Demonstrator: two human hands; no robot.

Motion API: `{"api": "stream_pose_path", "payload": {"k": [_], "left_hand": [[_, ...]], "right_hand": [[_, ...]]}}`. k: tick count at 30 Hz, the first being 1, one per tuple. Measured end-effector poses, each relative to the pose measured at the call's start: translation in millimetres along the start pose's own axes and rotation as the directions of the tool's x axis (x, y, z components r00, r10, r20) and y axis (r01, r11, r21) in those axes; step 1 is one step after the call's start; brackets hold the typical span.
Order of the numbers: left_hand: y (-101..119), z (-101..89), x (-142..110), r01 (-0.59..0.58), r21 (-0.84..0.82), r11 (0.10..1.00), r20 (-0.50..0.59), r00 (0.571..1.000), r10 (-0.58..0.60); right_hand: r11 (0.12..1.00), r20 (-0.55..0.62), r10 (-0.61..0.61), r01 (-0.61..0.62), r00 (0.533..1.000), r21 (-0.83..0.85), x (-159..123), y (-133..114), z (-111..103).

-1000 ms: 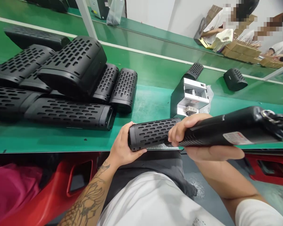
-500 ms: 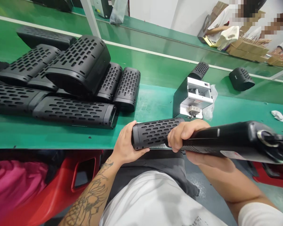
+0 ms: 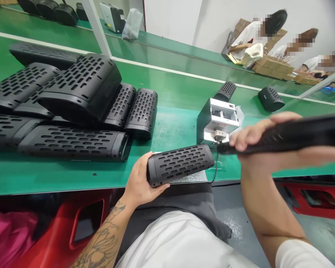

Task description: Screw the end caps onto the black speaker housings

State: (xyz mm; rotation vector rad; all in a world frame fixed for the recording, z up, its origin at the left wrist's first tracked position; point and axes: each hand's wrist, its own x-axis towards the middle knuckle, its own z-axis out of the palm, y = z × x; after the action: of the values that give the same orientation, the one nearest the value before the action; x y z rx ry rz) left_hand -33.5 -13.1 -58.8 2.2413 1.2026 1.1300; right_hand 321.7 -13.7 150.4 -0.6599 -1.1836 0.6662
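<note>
My left hand (image 3: 141,182) grips the left end of a black slotted housing (image 3: 184,163), fingers around its far edge and thumb along the near one. The housing lies slightly tilted at the front edge of the green bench. My right hand (image 3: 254,136) is wrapped around a black electric screwdriver (image 3: 301,130), partly smeared by motion. The tool lies level, its front end pointing left at the foot of a small black-and-white screw feeder (image 3: 219,119), apart from the housing. Whether its tip touches the feeder I cannot tell.
Several more slotted housings (image 3: 80,85) are piled on the bench (image 3: 173,123) at the left. Two others, a tilted one (image 3: 226,91) and a second (image 3: 270,98), stand behind the feeder. Red chairs (image 3: 61,223) flank me. Co-workers sit beyond, beside cardboard boxes (image 3: 273,69).
My right hand has lifted the screwdriver away from the housing's right end, up and right toward the feeder. My left hand still holds the housing. The view has shifted slightly.
</note>
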Motion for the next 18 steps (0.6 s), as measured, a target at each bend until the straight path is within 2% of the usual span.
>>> {"api": "stream_pose_path", "payload": {"k": [1, 4, 6, 8, 14, 18], "left_hand": [[-0.4, -0.5, 0.3, -0.019, 0.003, 1.0, -0.008, 1.0, 0.019], [-1.0, -2.2, 2.0, -0.057, 0.012, 0.998, -0.024, 0.998, 0.057], [-0.7, -2.8, 2.8, -0.062, 0.013, 0.998, -0.026, 0.998, 0.062], [-0.1, -2.9, 3.3, -0.058, 0.011, 0.998, -0.03, 0.998, 0.058], [1.9, -3.4, 4.2, -0.064, 0.026, 0.998, -0.022, 0.998, 0.065], [3.1, -3.4, 5.6, -0.064, 0.03, 0.998, 0.004, 0.998, 0.063]], "right_hand": [[0.998, -0.076, -0.061, 0.06, 0.995, -0.019, 10.4, 11.1, -10.7], [0.974, -0.2, -0.183, 0.151, 0.963, -0.166, 30.2, 52.6, -35.2], [0.945, -0.246, -0.236, 0.162, 0.94, -0.285, 32.5, 74.5, -43.1], [0.925, -0.265, -0.251, 0.151, 0.931, -0.348, 29.2, 85.9, -45.4], [0.912, -0.272, -0.251, 0.133, 0.929, -0.389, 22.7, 81.1, -43.4], [0.947, -0.281, -0.177, 0.086, 0.943, -0.308, 19.9, 57.6, -32.2]]}}
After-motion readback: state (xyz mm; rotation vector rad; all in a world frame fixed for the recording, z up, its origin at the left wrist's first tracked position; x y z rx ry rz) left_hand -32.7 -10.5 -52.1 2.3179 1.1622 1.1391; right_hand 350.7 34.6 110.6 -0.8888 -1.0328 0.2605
